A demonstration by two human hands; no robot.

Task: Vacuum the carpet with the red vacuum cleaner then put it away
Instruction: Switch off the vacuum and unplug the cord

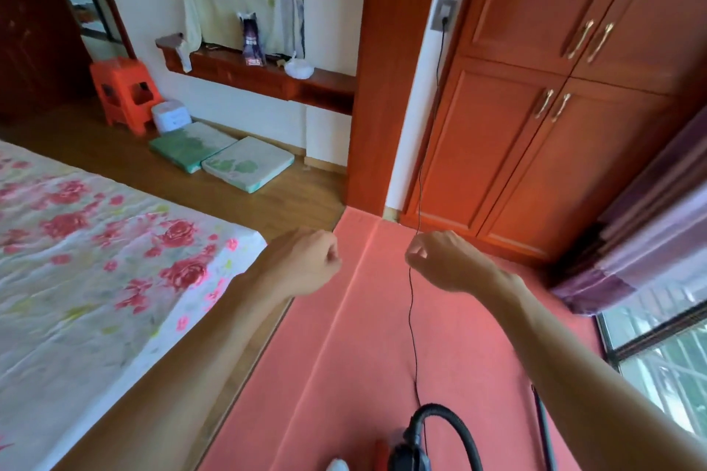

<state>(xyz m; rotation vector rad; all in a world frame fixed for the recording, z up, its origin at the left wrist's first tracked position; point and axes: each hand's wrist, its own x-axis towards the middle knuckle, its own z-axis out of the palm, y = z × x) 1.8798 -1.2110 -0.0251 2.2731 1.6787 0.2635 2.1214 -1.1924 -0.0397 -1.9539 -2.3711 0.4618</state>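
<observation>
The pink carpet runs ahead to the wardrobe. The vacuum cleaner sits low at my feet. Its cord rises almost vertically to the wall socket. My right hand pinches it midway; my left hand, loosely curled, holds nothing beside it.

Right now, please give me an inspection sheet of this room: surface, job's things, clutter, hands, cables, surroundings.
Surface: pink carpet, beside wooden floor.
Job's things: vacuum cleaner at the bottom edge, black hose looping up.
Clutter: two cushions, orange stool, white box on the floor.
Hands: right hand pinches the cord; left hand closed, nothing visible in it.
Cables: cord plugged into the wall socket, running down to the vacuum cleaner.
Surroundings: bed, wardrobe, window.
</observation>
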